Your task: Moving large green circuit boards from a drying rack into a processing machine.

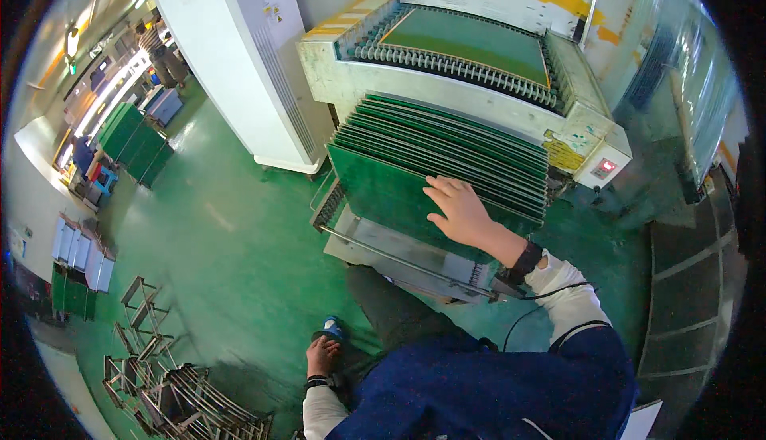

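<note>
My right hand (461, 212) reaches over the front of a rack of green panels, its fingers stretched out and apart. Its fingertips are at the upper edge of the nearest green panel (375, 185); whether they touch it is hard to tell. Behind that panel several more green panels (447, 138) stand upright in a close row. They rest in a metal rack (399, 258) with a rod along its front. Low beside my leg hangs my left hand (322, 355), with loosely bent fingers and nothing visible in it.
Beyond the rack, a roller machine (479, 85) carries a flat green panel (471, 41). A tall white cabinet (239, 57) stands to its left. Empty metal racks (183, 400) are piled at lower left. Clear plastic sheeting (678, 81) hangs at right. People work in the far left background.
</note>
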`<state>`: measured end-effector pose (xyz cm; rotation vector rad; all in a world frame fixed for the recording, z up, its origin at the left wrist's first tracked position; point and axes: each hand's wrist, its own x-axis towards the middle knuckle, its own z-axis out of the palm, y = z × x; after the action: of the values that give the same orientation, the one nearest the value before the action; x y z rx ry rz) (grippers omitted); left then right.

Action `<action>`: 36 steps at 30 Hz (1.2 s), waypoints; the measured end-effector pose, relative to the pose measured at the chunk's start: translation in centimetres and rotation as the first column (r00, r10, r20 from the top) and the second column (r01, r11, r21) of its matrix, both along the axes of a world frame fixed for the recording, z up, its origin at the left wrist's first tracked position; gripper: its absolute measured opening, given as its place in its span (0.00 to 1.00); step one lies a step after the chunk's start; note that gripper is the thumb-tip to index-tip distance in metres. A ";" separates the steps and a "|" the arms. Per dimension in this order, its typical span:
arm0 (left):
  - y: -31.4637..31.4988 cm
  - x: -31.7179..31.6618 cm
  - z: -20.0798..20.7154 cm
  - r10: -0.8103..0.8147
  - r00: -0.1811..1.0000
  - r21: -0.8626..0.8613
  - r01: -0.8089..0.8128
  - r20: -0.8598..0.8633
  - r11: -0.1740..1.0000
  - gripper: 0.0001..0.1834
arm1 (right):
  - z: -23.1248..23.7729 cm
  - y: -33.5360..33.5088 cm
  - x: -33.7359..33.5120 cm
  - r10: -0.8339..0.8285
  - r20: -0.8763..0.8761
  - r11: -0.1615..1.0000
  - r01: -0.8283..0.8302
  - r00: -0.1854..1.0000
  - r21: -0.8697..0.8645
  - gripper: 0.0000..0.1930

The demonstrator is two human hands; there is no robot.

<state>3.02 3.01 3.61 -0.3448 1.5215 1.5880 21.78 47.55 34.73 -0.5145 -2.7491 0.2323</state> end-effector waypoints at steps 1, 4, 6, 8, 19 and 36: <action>0.1 0.0 0.3 0.015 1.000 0.004 -0.015 -0.001 1.000 0.15 | -0.2 -0.3 0.1 -0.017 0.021 1.000 0.017 1.000 -0.005 0.27; 0.1 0.0 0.4 0.011 1.000 0.016 -0.011 -0.006 1.000 0.16 | -0.8 -1.3 0.3 -0.031 0.047 0.993 0.026 0.998 0.111 0.27; -0.1 -0.2 -0.3 -0.015 1.000 0.023 0.015 -0.011 1.000 0.16 | -1.1 -1.9 0.3 -0.032 0.014 0.991 0.030 0.999 0.130 0.26; -0.5 -0.4 -1.3 -0.011 0.999 -0.015 0.010 -0.047 1.000 0.15 | -1.3 -2.2 0.4 0.008 -0.049 0.998 -0.004 0.999 0.067 0.24; -0.8 -1.0 -2.6 -0.328 0.865 -0.042 0.338 -0.379 0.940 0.15 | -1.8 0.3 -3.0 -0.174 -0.223 0.965 0.120 0.959 -0.235 0.16; -1.1 -2.1 -3.6 -0.222 0.970 0.025 0.225 -0.096 0.974 0.21 | -3.9 3.7 -5.6 -0.203 0.266 0.931 0.270 0.942 -0.247 0.09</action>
<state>0.91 1.95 0.00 -0.0760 1.5415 1.4677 16.23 51.24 30.81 -1.0061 -2.8583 0.5368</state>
